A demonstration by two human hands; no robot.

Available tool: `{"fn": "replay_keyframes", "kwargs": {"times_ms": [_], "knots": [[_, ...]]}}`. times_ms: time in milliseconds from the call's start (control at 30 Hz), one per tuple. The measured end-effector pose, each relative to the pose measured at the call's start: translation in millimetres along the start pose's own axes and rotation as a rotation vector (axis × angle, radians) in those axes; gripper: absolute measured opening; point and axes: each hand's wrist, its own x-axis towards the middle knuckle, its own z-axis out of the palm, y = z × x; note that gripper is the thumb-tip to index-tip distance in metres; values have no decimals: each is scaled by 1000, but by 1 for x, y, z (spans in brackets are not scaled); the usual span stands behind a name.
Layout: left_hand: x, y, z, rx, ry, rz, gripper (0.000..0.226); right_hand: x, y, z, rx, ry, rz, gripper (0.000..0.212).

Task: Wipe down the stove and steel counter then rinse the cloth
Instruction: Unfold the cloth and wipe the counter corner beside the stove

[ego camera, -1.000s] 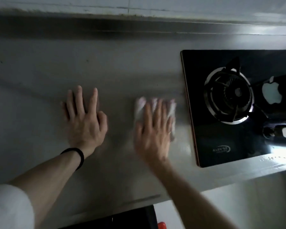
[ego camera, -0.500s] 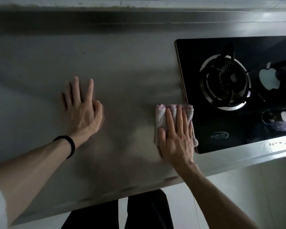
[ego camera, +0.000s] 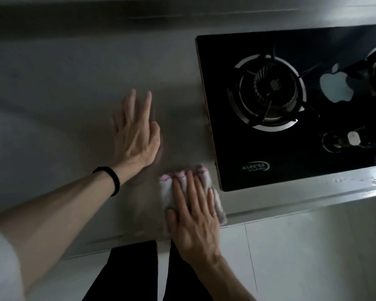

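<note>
Currently, the right hand [ego camera: 195, 218] lies flat on the folded, pink-edged cloth [ego camera: 168, 187]. Its fingers [ego camera: 190, 192] are straight and press the cloth down onto the steel table [ego camera: 52, 105]; none is curled round it. The cloth sits at the table's front edge, just beside the near left corner of the black glass stove [ego camera: 237, 148] and apart from the glass. Its near right corner reaches the lip.

The left hand [ego camera: 135, 135] is spread palm down on the table, left of the stove, with its fingers [ego camera: 147, 109] extended and holding nothing. It is slightly blurred, so firm contact cannot be confirmed. A dark wristband [ego camera: 109, 179] is on that wrist.

Change noted: half a second ago the cloth lay further back, against the stove's left border. It has since been drawn toward the person, down to the front lip. A second ago it was further left, in mid-table. The strokes have therefore been working the strip between the left hand and the stove.

Assessment: the table wipe is in progress, and this strip looks nearly covered. Whether the stove glass has been wiped cannot be determined. The rinse is not yet done, and no sink is in view.

Risk: the cloth corner at the lip may slide off if the pull continues.
</note>
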Motion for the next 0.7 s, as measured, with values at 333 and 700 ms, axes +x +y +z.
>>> {"fn": "replay_keyframes", "kwargs": {"times_ms": [333,700], "knots": [[-1,47,34,117,19,-123,66,-58,106,-27,54,92,-172,49],[-4,44,46,224,143,-37,70,-19,153,-92,551,340,433,52]]}}
